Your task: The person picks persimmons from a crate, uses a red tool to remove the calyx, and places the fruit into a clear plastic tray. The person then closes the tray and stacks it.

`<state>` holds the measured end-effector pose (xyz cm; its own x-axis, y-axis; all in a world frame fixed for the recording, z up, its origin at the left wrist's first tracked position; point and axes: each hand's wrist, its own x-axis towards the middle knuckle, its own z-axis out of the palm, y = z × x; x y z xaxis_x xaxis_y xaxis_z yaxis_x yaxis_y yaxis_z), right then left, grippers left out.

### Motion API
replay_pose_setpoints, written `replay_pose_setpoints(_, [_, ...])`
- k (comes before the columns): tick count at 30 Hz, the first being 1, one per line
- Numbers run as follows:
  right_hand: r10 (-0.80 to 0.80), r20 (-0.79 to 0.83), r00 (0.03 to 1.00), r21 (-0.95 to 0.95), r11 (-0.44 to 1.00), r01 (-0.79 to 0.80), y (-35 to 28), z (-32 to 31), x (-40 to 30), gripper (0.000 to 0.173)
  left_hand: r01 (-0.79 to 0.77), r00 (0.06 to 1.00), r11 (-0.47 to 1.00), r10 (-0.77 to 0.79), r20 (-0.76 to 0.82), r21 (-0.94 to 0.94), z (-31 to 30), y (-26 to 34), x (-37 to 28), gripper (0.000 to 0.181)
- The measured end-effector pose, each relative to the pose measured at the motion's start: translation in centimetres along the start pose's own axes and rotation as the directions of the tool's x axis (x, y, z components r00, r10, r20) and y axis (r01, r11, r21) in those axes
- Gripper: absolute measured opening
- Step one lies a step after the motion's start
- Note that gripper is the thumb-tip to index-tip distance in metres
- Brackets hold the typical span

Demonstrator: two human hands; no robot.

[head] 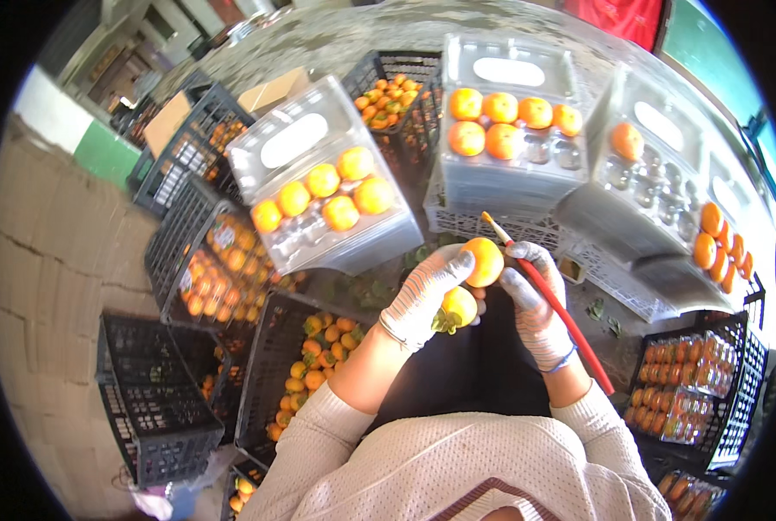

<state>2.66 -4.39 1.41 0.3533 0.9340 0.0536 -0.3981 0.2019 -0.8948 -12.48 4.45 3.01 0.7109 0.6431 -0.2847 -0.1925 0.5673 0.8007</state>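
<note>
Both my hands wear striped, grey-coated work gloves. My left hand (427, 296) holds two orange persimmons. The upper persimmon (482, 262) is pinched by the thumb, its bare round side up. Below it sits the lower persimmon (459, 305), tilted so its green calyx points down toward me. A paintbrush (557, 306) with a long red handle rests in the grip of my right hand (534, 293), its bristles pointing away from me. My right fingertips are close beside the upper persimmon; whether they touch it I cannot tell.
Clear plastic trays with persimmons in their cups stand ahead: a left tray (297, 228), a middle tray (538, 153) and a right tray (648, 189). A black crate (258, 371) of loose persimmons is at my left. Packed clamshells fill a black crate (726, 417) at right.
</note>
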Motion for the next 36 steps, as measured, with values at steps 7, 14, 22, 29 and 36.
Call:
replay_pose_setpoints(7, [-0.031, -0.197, 0.980, 0.075, 0.996, 0.046, 1.1, -2.5, 0.9, 0.018, -0.010, 0.989, 0.998, 0.018, -0.150, 0.054, 1.5, -1.0, 1.7, 0.023])
replay_pose_setpoints(14, [-0.193, -0.283, 0.939, -0.002, 0.980, 0.200, 1.7, -2.1, -0.1, 0.019, -0.203, 0.978, 0.912, 0.205, 0.034, 0.355, 2.2, -4.2, 4.0, 0.039])
replay_pose_setpoints(22, [-0.153, -0.446, 0.882, -0.115, 0.987, 0.113, 0.0, -10.8, -0.8, 0.035, 0.218, 0.976, 0.835, -0.198, 0.094, -0.505, 2.0, -4.4, 5.9, 0.051])
replay_pose_setpoints(29, [-0.188, -0.179, 0.966, -0.318, 0.940, 0.124, 2.1, -7.1, -1.1, 0.036, -0.049, 0.980, 0.929, -0.025, -0.195, -0.367, 5.7, -6.5, 8.4, 0.058])
replay_pose_setpoints(36, [-0.027, -0.208, 0.978, -0.073, 0.997, 0.012, 1.2, -8.1, 0.0, 0.027, -0.050, 0.998, 0.901, 0.033, -0.047, -0.430, 5.8, -6.5, 10.4, 0.057])
